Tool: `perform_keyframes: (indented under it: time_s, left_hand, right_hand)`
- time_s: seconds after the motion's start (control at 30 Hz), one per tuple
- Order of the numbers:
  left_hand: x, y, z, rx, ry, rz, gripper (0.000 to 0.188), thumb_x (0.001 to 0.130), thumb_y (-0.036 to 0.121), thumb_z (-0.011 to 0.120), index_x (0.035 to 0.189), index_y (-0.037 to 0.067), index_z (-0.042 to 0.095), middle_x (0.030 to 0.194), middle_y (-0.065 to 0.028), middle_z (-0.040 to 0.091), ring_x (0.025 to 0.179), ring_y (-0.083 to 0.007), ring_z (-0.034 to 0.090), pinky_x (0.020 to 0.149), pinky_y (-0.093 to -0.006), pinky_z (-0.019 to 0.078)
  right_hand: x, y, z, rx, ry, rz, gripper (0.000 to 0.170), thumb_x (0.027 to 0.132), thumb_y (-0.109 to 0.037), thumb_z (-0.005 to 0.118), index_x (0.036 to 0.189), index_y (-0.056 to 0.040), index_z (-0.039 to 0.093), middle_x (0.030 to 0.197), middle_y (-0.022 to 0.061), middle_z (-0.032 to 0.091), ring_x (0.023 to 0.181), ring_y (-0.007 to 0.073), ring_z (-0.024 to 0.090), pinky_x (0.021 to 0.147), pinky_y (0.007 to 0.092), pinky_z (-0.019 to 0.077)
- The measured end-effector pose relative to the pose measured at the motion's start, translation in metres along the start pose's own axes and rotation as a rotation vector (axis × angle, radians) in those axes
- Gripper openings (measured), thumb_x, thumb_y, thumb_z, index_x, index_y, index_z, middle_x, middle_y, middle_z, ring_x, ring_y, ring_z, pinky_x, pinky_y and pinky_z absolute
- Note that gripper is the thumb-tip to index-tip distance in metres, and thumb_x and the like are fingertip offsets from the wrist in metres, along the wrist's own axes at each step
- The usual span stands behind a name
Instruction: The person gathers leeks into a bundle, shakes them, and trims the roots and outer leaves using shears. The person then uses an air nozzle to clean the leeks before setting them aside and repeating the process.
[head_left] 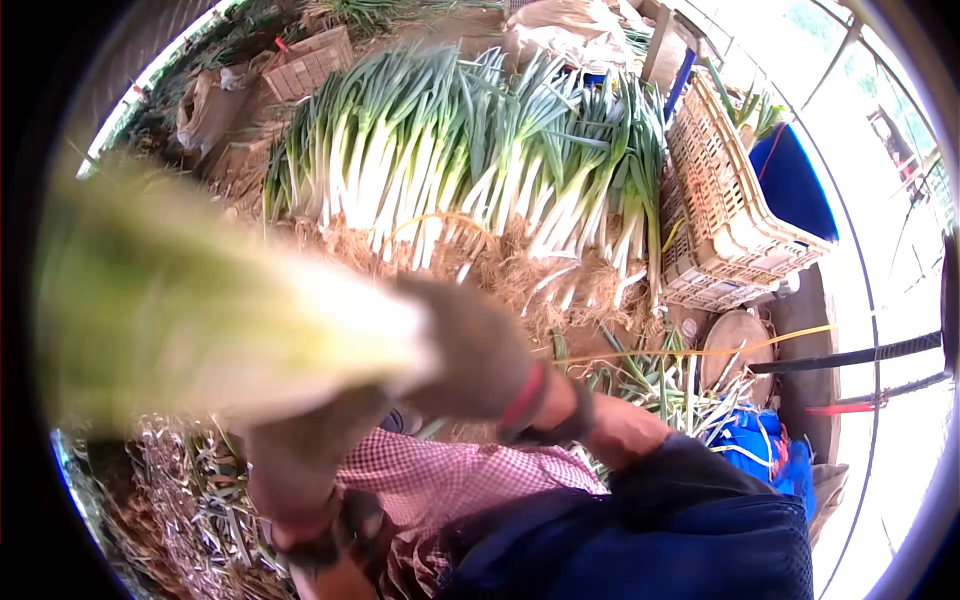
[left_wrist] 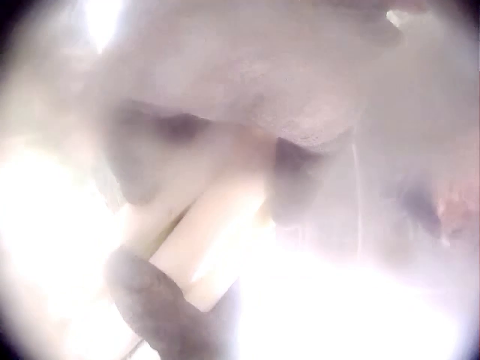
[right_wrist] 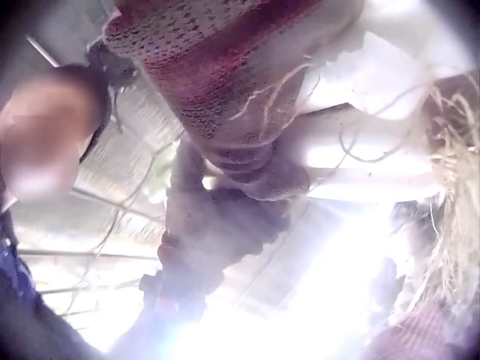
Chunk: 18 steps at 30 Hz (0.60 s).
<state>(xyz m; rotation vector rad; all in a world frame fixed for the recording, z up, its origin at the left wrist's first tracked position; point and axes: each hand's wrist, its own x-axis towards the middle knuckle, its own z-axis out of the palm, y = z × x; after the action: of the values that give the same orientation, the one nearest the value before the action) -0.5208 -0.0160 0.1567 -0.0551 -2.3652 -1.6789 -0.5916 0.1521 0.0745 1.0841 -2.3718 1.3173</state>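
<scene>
A bunch of leeks [head_left: 230,310], blurred by closeness, is held up in front of the body in the head view, its green leaves toward the left. My gloved right hand [head_left: 470,345] grips it near the white ends. Below the bunch, my gloved left hand [head_left: 305,450] holds its underside. White leek stalks [left_wrist: 217,225] run between the left hand's thumb and fingers in the hazy left wrist view. Shaggy roots [right_wrist: 454,172] hang at the stalk ends in the right wrist view, beyond the right glove's curled fingers [right_wrist: 277,176].
A wide row of rooted leeks [head_left: 400,150] lies on the ground ahead. Stacked plastic crates [head_left: 720,190] stand at the right, near a round stool [head_left: 738,350]. A yellow strap [head_left: 700,352] crosses the ground. Leaf scraps [head_left: 200,500] cover the lower left.
</scene>
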Motion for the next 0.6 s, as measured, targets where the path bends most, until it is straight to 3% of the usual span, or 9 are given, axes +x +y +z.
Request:
perform_keyframes:
  time_s: [0.1, 0.17, 0.23, 0.3, 0.33, 0.43, 0.5, 0.53, 0.6]
  left_hand:
    - [0.068, -0.005, 0.066, -0.063, -0.289, 0.052, 0.061, 0.096, 0.020, 0.083, 0.148, 0.002, 0.056, 0.130, -0.0156, 0.072, 0.114, -0.0259, 0.072, 0.089, -0.0342, 0.0629]
    - [0.079, -0.033, 0.095, -0.054, -0.254, -0.159, 0.061, 0.097, 0.019, 0.082, 0.149, 0.002, 0.055, 0.131, -0.0167, 0.071, 0.115, -0.0270, 0.072, 0.089, -0.0336, 0.0631]
    - [0.065, -0.042, 0.094, -0.028, -0.202, -0.324, 0.060, 0.098, 0.018, 0.081, 0.149, 0.002, 0.054, 0.132, -0.0178, 0.070, 0.116, -0.0282, 0.072, 0.088, -0.0332, 0.0634]
    - [0.030, -0.070, 0.059, 0.448, -0.414, -0.154, 0.047, 0.098, 0.012, 0.077, 0.143, 0.003, 0.062, 0.134, -0.0177, 0.069, 0.120, -0.0289, 0.071, 0.090, -0.0336, 0.0641]
    - [0.006, -0.098, 0.035, 0.641, -0.447, -0.006, 0.042, 0.099, 0.010, 0.075, 0.139, 0.004, 0.066, 0.135, -0.0174, 0.069, 0.122, -0.0291, 0.070, 0.091, -0.0336, 0.0644]
    - [-0.108, -0.186, -0.060, 0.492, 0.030, 0.174, 0.028, 0.102, 0.007, 0.067, 0.127, 0.010, 0.078, 0.127, -0.0134, 0.073, 0.119, -0.0275, 0.071, 0.089, -0.0331, 0.0642]
    - [-0.156, -0.139, -0.080, -0.089, 0.564, -0.498, 0.040, 0.098, 0.006, 0.074, 0.135, -0.005, 0.068, 0.124, -0.0116, 0.074, 0.111, -0.0234, 0.073, 0.091, -0.0335, 0.0628]
    - [-0.175, -0.126, -0.091, -0.124, 0.694, -0.586, 0.040, 0.103, 0.016, 0.071, 0.139, -0.001, 0.067, 0.122, -0.0111, 0.074, 0.107, -0.0217, 0.073, 0.088, -0.0332, 0.0613]
    - [-0.223, -0.125, -0.104, -0.078, 0.886, -0.598, 0.038, 0.107, 0.025, 0.067, 0.136, 0.000, 0.067, 0.113, -0.0085, 0.074, 0.096, -0.0177, 0.071, 0.081, -0.0328, 0.0584]
  right_hand:
    - [0.004, 0.083, -0.039, -0.010, 0.132, 0.292, 0.086, 0.073, -0.030, 0.096, 0.141, 0.0021, 0.054, 0.114, 0.0191, 0.075, 0.098, 0.0332, 0.077, 0.087, 0.0430, 0.0654]
    - [0.007, 0.134, -0.059, 0.008, 0.215, 0.627, 0.090, 0.074, -0.034, 0.098, 0.139, 0.0049, 0.049, 0.116, 0.0220, 0.076, 0.099, 0.0335, 0.078, 0.086, 0.0425, 0.0672]
    - [0.004, 0.205, -0.067, 0.234, 0.242, 0.880, 0.067, 0.088, -0.025, 0.090, 0.127, 0.0096, 0.048, 0.124, 0.0246, 0.073, 0.095, 0.0269, 0.077, 0.077, 0.0295, 0.0673]
    - [-0.004, 0.269, -0.076, 0.188, 0.131, 1.018, 0.090, 0.092, -0.036, 0.086, 0.152, 0.0112, 0.037, 0.147, 0.0366, 0.058, 0.137, 0.0399, 0.060, 0.116, 0.0409, 0.0525]
    - [-0.020, 0.304, -0.067, -0.110, 0.199, 0.975, 0.098, 0.089, -0.041, 0.087, 0.154, 0.0128, 0.038, 0.144, 0.0343, 0.061, 0.132, 0.0393, 0.064, 0.112, 0.0473, 0.0531]
    - [-0.050, 0.329, -0.049, -0.084, 0.032, 1.118, 0.094, 0.088, -0.040, 0.087, 0.156, 0.0105, 0.045, 0.140, 0.0361, 0.064, 0.133, 0.0391, 0.066, 0.112, 0.0465, 0.0543]
    - [-0.104, 0.372, 0.003, -0.004, 0.008, 1.068, 0.065, 0.091, -0.039, 0.078, 0.135, 0.0080, 0.067, 0.120, 0.0310, 0.075, 0.118, 0.0414, 0.073, 0.103, 0.0461, 0.0573]
    - [-0.133, 0.370, 0.029, -0.150, -0.012, 0.924, 0.057, 0.091, -0.040, 0.074, 0.125, 0.0059, 0.074, 0.112, 0.0297, 0.078, 0.111, 0.0422, 0.075, 0.099, 0.0465, 0.0586]
    - [-0.170, 0.360, 0.070, -0.254, -0.474, 0.816, 0.052, 0.092, -0.042, 0.073, 0.121, 0.0011, 0.076, 0.114, 0.0270, 0.077, 0.109, 0.0407, 0.075, 0.098, 0.0462, 0.0582]
